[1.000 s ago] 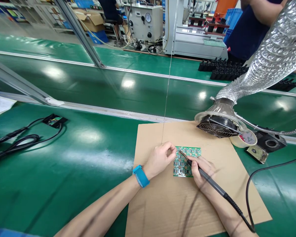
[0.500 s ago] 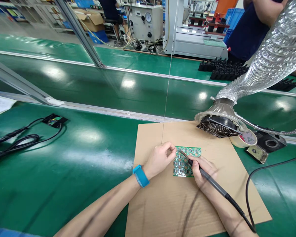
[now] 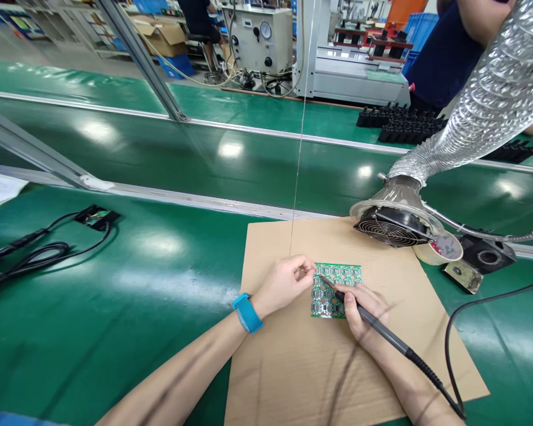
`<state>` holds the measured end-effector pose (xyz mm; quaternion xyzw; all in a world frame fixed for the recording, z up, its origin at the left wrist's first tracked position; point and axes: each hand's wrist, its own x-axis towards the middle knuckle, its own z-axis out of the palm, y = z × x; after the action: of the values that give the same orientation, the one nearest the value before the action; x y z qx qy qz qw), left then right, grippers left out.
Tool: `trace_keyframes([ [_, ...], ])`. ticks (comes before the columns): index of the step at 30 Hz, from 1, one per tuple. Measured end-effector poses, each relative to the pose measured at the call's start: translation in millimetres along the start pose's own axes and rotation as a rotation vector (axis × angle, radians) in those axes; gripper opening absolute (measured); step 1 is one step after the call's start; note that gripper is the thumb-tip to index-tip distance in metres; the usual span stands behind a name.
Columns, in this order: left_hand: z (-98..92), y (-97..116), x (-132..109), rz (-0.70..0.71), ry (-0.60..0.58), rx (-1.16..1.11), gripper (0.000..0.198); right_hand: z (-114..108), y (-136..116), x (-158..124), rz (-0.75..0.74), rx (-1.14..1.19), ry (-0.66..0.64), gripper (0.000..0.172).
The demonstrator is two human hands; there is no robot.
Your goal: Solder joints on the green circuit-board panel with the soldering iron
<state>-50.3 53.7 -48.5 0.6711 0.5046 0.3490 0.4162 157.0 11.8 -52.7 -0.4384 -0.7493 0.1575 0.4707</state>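
A green circuit board panel (image 3: 336,274) with several repeated round patterns lies flat on a cardboard sheet (image 3: 275,361). My right hand (image 3: 368,305) is closed around a soldering iron (image 3: 384,328), whose tip points at the upper left part of the panel; whether it touches cannot be told. At the panel's left edge, my left hand (image 3: 288,281) pinches a thin solder wire (image 3: 298,160) that hangs down from above. A blue band (image 3: 247,313) circles my left wrist.
A fume extractor fan (image 3: 393,228) on a silver duct (image 3: 475,100) hangs behind the board. Beside it are a tape roll (image 3: 442,248) and a black iron holder (image 3: 486,257). Black cables (image 3: 48,251) lie at left. Across the metal frame, a person (image 3: 448,53) stands near black parts (image 3: 411,127).
My left hand has shifted slightly left, and the wire with it. The iron's tip has moved a little left and down over the panel.
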Motion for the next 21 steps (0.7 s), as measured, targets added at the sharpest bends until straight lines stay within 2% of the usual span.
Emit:
trace_keyframes([
  [10,-4.5,3.0,1.6,-0.043,-0.042,-0.097,0.011,-1.1,-2.7,3.3,0.045,0.016,-0.041,0.023],
  [16,-3.1,-0.1,1.4,-0.032,-0.037,-0.095,0.009,-0.2,0.8,1.7,0.067,0.044,-0.089,0.022],
  [21,-2.2,0.6,1.0,0.001,-0.017,-0.051,0.013,0.5,0.0,3.2,0.081,0.065,-0.07,0.023],
])
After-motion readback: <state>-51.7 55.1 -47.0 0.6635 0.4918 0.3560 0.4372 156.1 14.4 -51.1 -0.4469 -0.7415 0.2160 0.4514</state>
